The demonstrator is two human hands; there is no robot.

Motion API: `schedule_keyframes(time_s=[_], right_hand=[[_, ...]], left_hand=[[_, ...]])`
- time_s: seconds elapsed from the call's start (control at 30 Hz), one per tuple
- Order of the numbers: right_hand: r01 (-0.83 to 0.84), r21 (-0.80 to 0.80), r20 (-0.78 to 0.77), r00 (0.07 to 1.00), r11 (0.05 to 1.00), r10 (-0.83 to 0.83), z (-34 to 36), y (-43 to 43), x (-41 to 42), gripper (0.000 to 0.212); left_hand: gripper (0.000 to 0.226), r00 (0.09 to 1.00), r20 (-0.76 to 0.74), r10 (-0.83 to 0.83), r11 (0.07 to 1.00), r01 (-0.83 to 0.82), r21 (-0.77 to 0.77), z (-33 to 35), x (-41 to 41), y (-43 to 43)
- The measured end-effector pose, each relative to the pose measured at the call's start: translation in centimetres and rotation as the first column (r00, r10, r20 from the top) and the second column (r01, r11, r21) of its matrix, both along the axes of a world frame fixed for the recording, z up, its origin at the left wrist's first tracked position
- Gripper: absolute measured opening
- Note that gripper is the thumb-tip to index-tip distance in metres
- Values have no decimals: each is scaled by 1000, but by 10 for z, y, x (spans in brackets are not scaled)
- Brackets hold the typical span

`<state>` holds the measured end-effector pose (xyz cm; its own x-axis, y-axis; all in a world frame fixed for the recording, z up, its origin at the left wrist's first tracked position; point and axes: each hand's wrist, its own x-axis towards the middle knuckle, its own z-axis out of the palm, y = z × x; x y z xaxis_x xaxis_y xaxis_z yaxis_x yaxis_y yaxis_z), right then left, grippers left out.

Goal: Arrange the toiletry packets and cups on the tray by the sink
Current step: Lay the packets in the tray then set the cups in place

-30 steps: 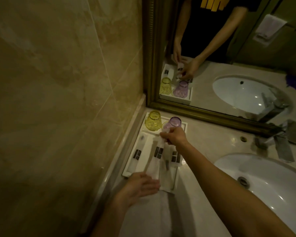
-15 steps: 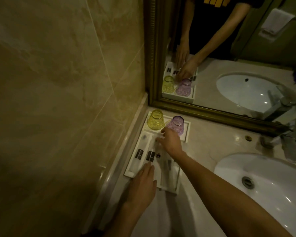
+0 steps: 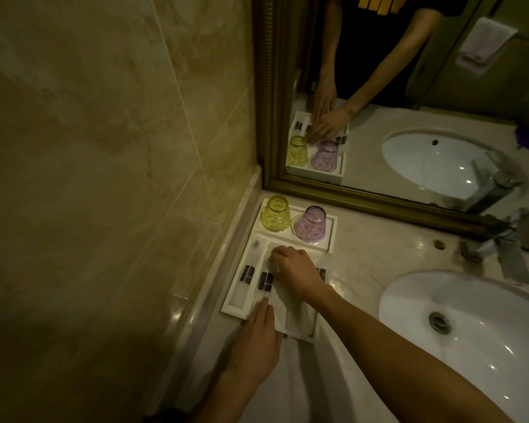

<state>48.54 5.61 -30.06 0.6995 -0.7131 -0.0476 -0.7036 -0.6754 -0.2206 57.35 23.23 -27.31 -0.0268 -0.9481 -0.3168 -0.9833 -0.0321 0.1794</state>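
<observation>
A white tray (image 3: 230,309) lies on the counter against the left wall. In its far section stand two upside-down cups, a yellow cup (image 3: 276,213) and a purple cup (image 3: 310,223). Several white toiletry packets (image 3: 247,277) with dark labels lie lengthwise in the near section. My right hand (image 3: 293,269) rests palm down on the middle packets, fingers bent onto one packet's far end. My left hand (image 3: 257,340) lies flat at the tray's near edge, fingertips touching the near end of a packet. The packets under both hands are partly hidden.
A marble-tiled wall rises at the left. A gold-framed mirror (image 3: 379,206) stands behind the tray and reflects the person's arms. The white sink basin (image 3: 471,331) is at the right, with a chrome faucet (image 3: 510,248) behind it.
My right hand has come down from near the purple cup onto the packets. My left hand has slid forward from the counter to the tray's near edge, and the packets lie straighter.
</observation>
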Motion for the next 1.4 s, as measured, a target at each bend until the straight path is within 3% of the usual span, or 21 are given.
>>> schedule_keyframes(time_s=[0.17,0.27,0.37,0.43,0.57,0.7,0.8,1.0,1.13,1.17,1.27,1.33,1.4], right_hand=[[27,30,17,999,999,-27,1,3,-5,41],[254,-4,74,964,967,-253,12,0,-16,31],[444,26,-108,892,896,-439,28,1,-30,26],[477,124,-253,863,870,-438,34,7,-36,35],[506,219,-356,838,834,-414,30,27,-37,43],[552,302,-308,828,777,-469,20,39,-32,39],[590,464,-218,799,661,-561,20,37,-34,27],[427,772,109,641,471,-760,39,43,-43,21],[299,830,169,670,471,-723,46,48,-46,23],[280,833,189,667,477,-721,46,49,-47,27],[407,784,237,502,468,-832,35,45,-48,29],[482,792,187,393,375,-900,28,40,-51,25],[405,876,86,403,262,-911,24,36,-50,20]], left_hand=[[63,997,-70,38,999,-40,-22,0,1,1],[63,989,-120,83,996,-86,-17,-2,2,-2],[63,979,-163,122,992,-122,11,-4,2,-6],[61,975,-179,135,991,-136,5,-2,3,-11],[53,971,-189,149,984,-164,-66,7,5,-24],[48,958,-241,157,979,-183,-90,8,1,-36],[46,899,-358,252,957,-286,-45,8,-4,-42],[41,643,-631,434,890,-414,191,13,-17,-52],[26,493,-705,510,840,-462,285,9,-24,-55],[24,400,-730,554,798,-505,329,5,-23,-56],[31,-100,-733,672,591,-523,614,2,-19,-56],[31,-280,-689,669,549,-438,712,6,-15,-54],[30,-353,-650,673,547,-353,759,8,-13,-52]])
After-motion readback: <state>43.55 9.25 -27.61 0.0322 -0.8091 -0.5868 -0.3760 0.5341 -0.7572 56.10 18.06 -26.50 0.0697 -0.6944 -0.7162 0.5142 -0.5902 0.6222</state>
